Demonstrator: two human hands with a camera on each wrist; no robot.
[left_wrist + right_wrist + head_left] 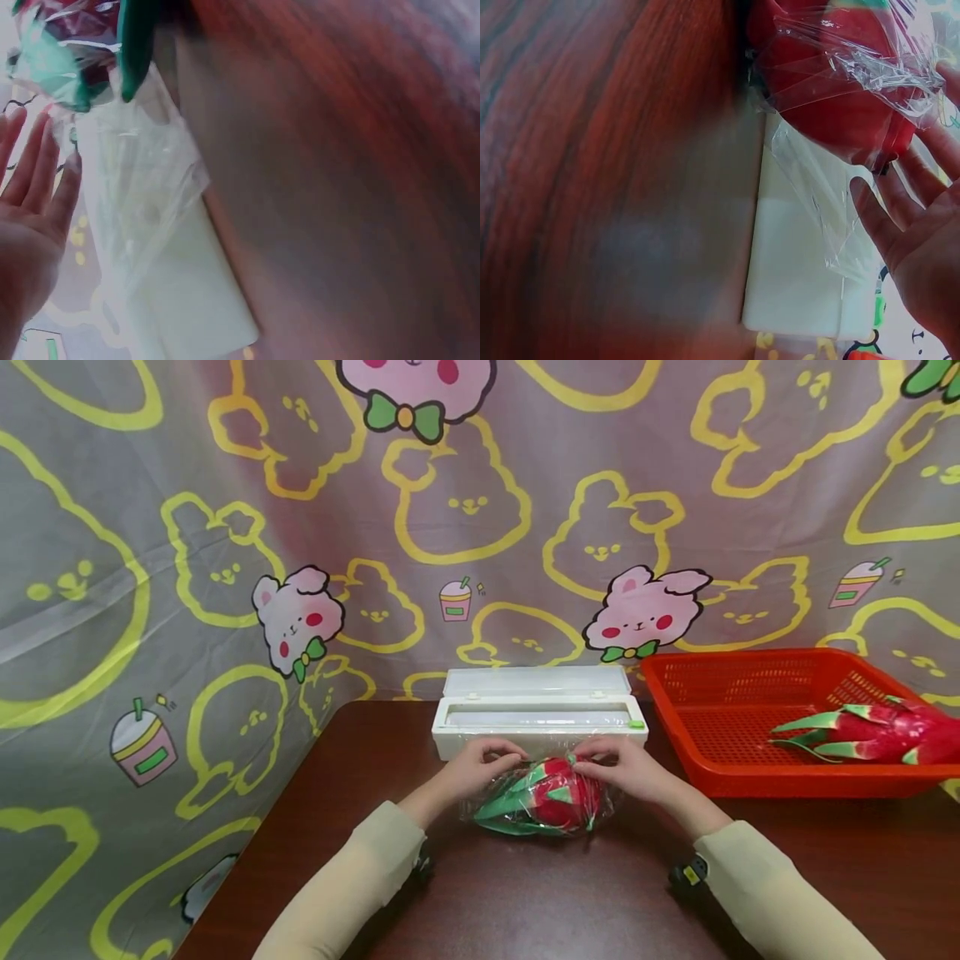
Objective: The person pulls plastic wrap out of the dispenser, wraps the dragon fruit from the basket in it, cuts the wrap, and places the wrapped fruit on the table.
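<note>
A dragon fruit (558,797), red with green-tipped scales, lies on its side on the table in front of the white box. Clear plastic wrap (885,75) covers it in crinkled folds, and loose film trails toward the box in both wrist views. My left hand (480,766) pinches the wrap at the fruit's upper left, beside its long green leaves. At the upper right, my right hand (622,768) holds the wrap between thumb and fingers. The right wrist view has these fingers close around the fruit's red rounded end.
Behind the fruit, a white cling film box (480,745) stands with its lid up and a roll inside. An orange-red plastic basket (720,777) sits at the right, holding another dragon fruit (892,731). A patterned curtain (525,527) hangs behind the dark wooden table (525,910).
</note>
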